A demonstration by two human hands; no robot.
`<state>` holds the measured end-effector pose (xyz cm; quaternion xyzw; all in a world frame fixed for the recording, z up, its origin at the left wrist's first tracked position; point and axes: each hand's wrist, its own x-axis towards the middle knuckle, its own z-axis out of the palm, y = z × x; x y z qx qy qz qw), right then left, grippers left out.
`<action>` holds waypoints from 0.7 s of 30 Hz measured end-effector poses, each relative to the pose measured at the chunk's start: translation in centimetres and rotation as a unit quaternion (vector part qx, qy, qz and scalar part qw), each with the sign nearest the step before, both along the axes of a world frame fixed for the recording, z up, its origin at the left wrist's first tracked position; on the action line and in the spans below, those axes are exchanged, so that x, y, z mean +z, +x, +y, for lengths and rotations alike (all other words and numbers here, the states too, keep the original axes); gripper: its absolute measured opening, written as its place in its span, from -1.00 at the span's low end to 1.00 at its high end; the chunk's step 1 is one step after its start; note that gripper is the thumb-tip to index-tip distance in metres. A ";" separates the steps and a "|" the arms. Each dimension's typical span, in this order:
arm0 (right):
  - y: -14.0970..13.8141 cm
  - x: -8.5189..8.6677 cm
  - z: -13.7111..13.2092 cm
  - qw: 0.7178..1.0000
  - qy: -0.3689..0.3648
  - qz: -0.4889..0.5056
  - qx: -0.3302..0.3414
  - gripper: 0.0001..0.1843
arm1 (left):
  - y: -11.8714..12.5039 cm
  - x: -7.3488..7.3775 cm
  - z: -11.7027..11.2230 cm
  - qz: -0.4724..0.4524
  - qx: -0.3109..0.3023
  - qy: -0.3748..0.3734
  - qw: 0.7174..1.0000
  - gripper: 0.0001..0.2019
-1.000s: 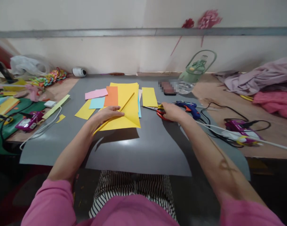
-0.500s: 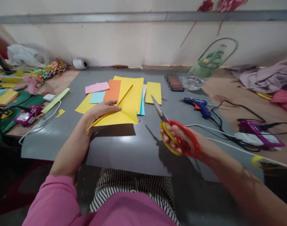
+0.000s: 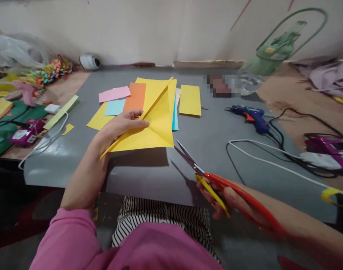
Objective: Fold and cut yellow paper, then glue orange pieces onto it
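My left hand (image 3: 121,125) grips a folded yellow paper (image 3: 156,120), lifting its near edge off the grey mat (image 3: 149,170). My right hand (image 3: 233,202) holds scissors (image 3: 213,180) with one red and one yellow handle. Their blades are slightly apart and point up-left at the paper's lower right corner, a short gap away. Under the folded sheet lie more papers: orange (image 3: 136,96), pink (image 3: 114,93), light blue (image 3: 114,107) and a separate yellow strip (image 3: 190,99).
A blue glue gun (image 3: 251,115) with black and white cables (image 3: 273,161) lies to the right, near purple devices (image 3: 327,148). A green-handled bottle (image 3: 268,52) stands at the back right. Coloured paper scraps (image 3: 47,69), a purple device (image 3: 23,134) and a green mat crowd the left side.
My right hand picked the scissors up from the mat beside the glue gun and brought them toward me, blades now aimed at the paper. My left hand raised the folded yellow sheet.
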<state>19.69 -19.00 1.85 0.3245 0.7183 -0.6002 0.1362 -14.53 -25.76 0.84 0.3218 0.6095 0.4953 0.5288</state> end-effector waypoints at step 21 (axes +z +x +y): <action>-2.2 1.3 0.0 0.999 0.003 -0.009 0.032 -0.27 | 1.3 0.9 0.3 0.063 0.012 -0.034 0.997 -0.77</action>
